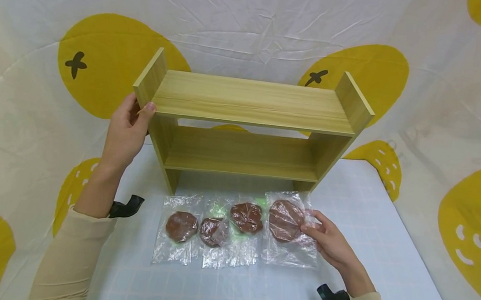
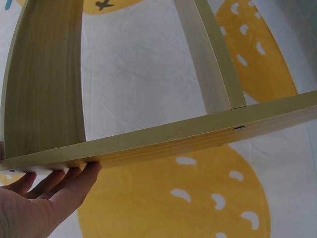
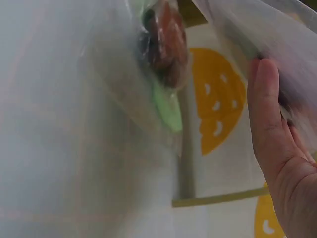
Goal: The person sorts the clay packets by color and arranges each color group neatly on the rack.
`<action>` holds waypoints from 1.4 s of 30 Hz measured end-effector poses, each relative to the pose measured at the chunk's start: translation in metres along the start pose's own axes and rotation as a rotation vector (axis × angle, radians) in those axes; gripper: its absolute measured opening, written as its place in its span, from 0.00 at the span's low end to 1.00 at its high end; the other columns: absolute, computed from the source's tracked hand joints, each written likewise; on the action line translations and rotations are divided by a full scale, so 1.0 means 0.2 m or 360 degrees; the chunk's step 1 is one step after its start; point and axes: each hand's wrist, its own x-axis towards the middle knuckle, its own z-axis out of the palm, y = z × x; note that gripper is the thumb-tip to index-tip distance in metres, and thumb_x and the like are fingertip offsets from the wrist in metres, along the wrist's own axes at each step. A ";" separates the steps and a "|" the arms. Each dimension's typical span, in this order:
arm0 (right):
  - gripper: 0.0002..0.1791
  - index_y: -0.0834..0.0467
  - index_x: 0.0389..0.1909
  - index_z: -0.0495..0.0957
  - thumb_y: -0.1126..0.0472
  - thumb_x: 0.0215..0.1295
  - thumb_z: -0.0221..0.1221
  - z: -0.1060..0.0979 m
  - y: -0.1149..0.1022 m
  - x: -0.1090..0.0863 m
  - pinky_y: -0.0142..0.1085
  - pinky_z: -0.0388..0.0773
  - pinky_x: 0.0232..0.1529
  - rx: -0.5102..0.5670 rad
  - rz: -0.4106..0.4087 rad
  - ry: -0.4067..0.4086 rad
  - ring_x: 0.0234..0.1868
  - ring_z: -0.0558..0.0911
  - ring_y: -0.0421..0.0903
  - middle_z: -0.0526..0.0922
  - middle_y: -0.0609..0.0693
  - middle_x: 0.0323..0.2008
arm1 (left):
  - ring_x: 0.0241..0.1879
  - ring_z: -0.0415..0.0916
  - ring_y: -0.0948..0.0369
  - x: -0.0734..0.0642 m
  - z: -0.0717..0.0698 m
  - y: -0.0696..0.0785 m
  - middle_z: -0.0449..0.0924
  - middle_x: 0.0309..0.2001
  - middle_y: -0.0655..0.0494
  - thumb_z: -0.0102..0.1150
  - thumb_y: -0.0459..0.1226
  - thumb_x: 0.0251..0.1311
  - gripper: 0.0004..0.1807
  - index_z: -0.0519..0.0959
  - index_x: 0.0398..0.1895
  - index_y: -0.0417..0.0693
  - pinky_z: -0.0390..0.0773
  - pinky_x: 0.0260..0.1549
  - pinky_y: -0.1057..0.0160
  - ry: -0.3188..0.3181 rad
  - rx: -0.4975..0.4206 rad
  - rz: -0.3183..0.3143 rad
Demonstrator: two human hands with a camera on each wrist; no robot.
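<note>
My left hand (image 1: pixel 125 134) grips the upper left side panel of a two-tier wooden shelf (image 1: pixel 248 101), thumb on the front edge. In the left wrist view, the fingers of my left hand (image 2: pixel 47 206) press against the panel's outer face. My right hand (image 1: pixel 331 242) pinches the right side of a clear plastic bag (image 1: pixel 289 257) with a flat round brown disc (image 1: pixel 286 219) inside. The right wrist view shows the thumb of my right hand (image 3: pixel 280 139) against that bag's film. Beside it lies another bagged brown disc (image 1: pixel 246 217), with pale green showing around it.
Further left are two more bagged brown discs, the smaller disc (image 1: pixel 213 231) and the leftmost disc (image 1: pixel 181 226). All lie before the shelf on a pale checked tablecloth (image 1: pixel 212 294). A white curtain (image 1: pixel 266 39) with yellow fruit prints hangs behind and at both sides.
</note>
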 end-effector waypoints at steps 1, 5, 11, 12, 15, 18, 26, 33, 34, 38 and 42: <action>0.30 0.62 0.71 0.59 0.66 0.72 0.59 0.02 -0.02 0.00 0.38 0.83 0.48 0.0013 -0.0026 -0.0022 0.49 0.84 0.47 0.82 0.58 0.51 | 0.59 0.72 0.51 0.00 0.00 0.00 0.70 0.65 0.47 0.52 0.44 0.75 0.26 0.66 0.74 0.57 0.80 0.51 0.51 -0.0001 0.0000 0.0000; 0.30 0.63 0.72 0.58 0.69 0.73 0.56 0.09 -0.09 0.01 0.40 0.83 0.49 0.0061 -0.0153 -0.0143 0.49 0.83 0.48 0.81 0.59 0.51 | 0.59 0.72 0.51 -0.01 0.00 0.00 0.70 0.65 0.47 0.52 0.44 0.75 0.26 0.66 0.74 0.56 0.79 0.52 0.49 0.0000 0.0005 0.0008; 0.30 0.65 0.73 0.56 0.74 0.73 0.52 0.23 -0.21 0.05 0.42 0.82 0.50 0.0170 -0.0323 -0.0343 0.51 0.82 0.49 0.79 0.61 0.53 | 0.59 0.72 0.51 -0.01 -0.01 0.00 0.70 0.65 0.48 0.52 0.45 0.74 0.27 0.66 0.74 0.57 0.80 0.52 0.50 0.0005 0.0033 0.0019; 0.29 0.65 0.72 0.56 0.74 0.73 0.51 0.25 -0.22 0.07 0.43 0.82 0.50 0.0199 -0.0338 -0.0369 0.51 0.82 0.49 0.79 0.61 0.53 | 0.58 0.72 0.51 -0.01 -0.01 0.00 0.71 0.64 0.48 0.52 0.45 0.74 0.27 0.66 0.74 0.57 0.80 0.52 0.50 0.0006 0.0040 0.0019; 0.28 0.66 0.71 0.57 0.75 0.73 0.51 0.34 -0.25 0.11 0.45 0.82 0.49 0.0271 -0.0345 -0.0403 0.52 0.82 0.51 0.79 0.62 0.54 | 0.59 0.72 0.51 -0.01 -0.01 -0.01 0.71 0.64 0.48 0.52 0.45 0.74 0.27 0.66 0.74 0.57 0.80 0.52 0.50 0.0005 0.0051 0.0020; 0.30 0.65 0.72 0.57 0.74 0.72 0.54 0.43 -0.28 0.17 0.42 0.82 0.49 0.0310 -0.0317 -0.0379 0.52 0.82 0.48 0.80 0.59 0.53 | 0.59 0.72 0.51 -0.01 -0.01 0.00 0.71 0.64 0.48 0.52 0.45 0.74 0.27 0.66 0.74 0.57 0.79 0.52 0.49 0.0009 0.0049 0.0019; 0.30 0.67 0.71 0.58 0.73 0.70 0.55 0.69 -0.32 0.34 0.35 0.81 0.49 0.0486 -0.0236 -0.0352 0.48 0.81 0.43 0.83 0.51 0.46 | 0.61 0.71 0.49 -0.01 -0.01 0.00 0.70 0.65 0.49 0.52 0.46 0.74 0.27 0.66 0.74 0.57 0.78 0.53 0.46 0.0012 0.0052 0.0019; 0.24 0.71 0.66 0.63 0.73 0.71 0.53 0.86 -0.31 0.47 0.37 0.80 0.51 0.0630 -0.0160 -0.0368 0.49 0.81 0.46 0.83 0.53 0.46 | 0.61 0.71 0.49 -0.01 0.00 0.00 0.70 0.65 0.48 0.53 0.45 0.74 0.27 0.66 0.74 0.57 0.77 0.53 0.44 0.0014 0.0048 0.0018; 0.23 0.71 0.65 0.64 0.73 0.71 0.53 0.88 -0.31 0.49 0.37 0.79 0.53 0.0637 -0.0154 -0.0368 0.50 0.80 0.46 0.83 0.53 0.46 | 0.61 0.71 0.49 -0.01 0.00 0.00 0.70 0.65 0.48 0.53 0.45 0.74 0.27 0.65 0.74 0.56 0.77 0.53 0.44 0.0014 0.0047 0.0019; 0.18 0.71 0.59 0.69 0.72 0.71 0.55 0.96 -0.31 0.54 0.34 0.76 0.55 0.0634 -0.0121 -0.0329 0.49 0.79 0.44 0.84 0.50 0.42 | 0.61 0.71 0.49 -0.01 0.00 0.01 0.71 0.65 0.48 0.53 0.45 0.74 0.27 0.66 0.74 0.56 0.78 0.53 0.45 0.0011 0.0044 0.0028; 0.17 0.71 0.58 0.70 0.71 0.70 0.55 1.01 -0.30 0.57 0.30 0.76 0.51 0.0662 -0.0053 -0.0289 0.45 0.79 0.42 0.83 0.48 0.40 | 0.61 0.72 0.50 -0.01 0.00 0.00 0.71 0.65 0.48 0.53 0.45 0.74 0.27 0.66 0.74 0.56 0.78 0.53 0.45 0.0012 0.0038 0.0026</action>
